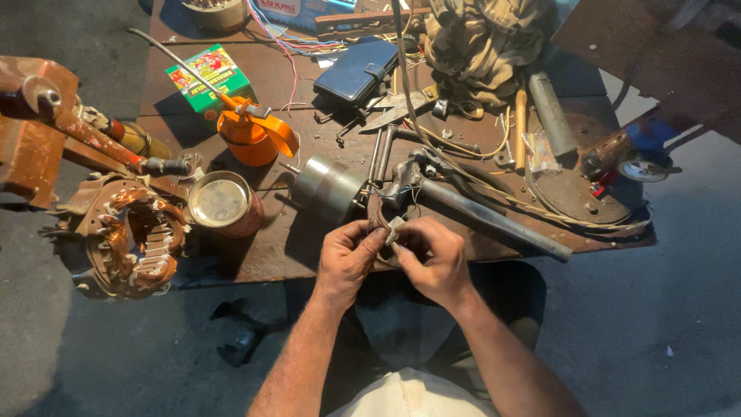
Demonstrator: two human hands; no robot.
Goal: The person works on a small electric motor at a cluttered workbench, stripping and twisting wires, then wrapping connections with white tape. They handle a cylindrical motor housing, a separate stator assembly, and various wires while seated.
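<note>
A dark, oil-stained workbench (270, 247) fills the upper half of the head view, standing on a grey concrete floor (656, 309) in dim light.

At the near edge of the bench the 2 hands meet. The left hand (346, 255) has its fingers curled in, thumb and forefinger pinching thin dark wires (376, 224) that lead up toward the bench. The right hand (434, 259) is likewise closed, its fingertips pressed on a small pale piece (394, 229) held between the 2 hands, touching the wires. What the piece is cannot be told.

Just beyond the hands lies a grey metal cylinder (328, 185), on its side, and to its right a long dark steel tube (494, 222) slants toward the bench's right edge. Left of the cylinder stands a round tin (222, 203) with a shiny lid, and behind it an orange oil can (251, 135) with a long thin spout. Off the bench's left edge sits a stator with copper windings (127, 235), beside a rusty vice (35, 131). Farther back lie a green carton (210, 77), a dark blue wallet (359, 71) and a crumpled khaki cloth (478, 38). At the right lies a round metal disc (575, 189), with an angle grinder (629, 154) at its edge.
</note>
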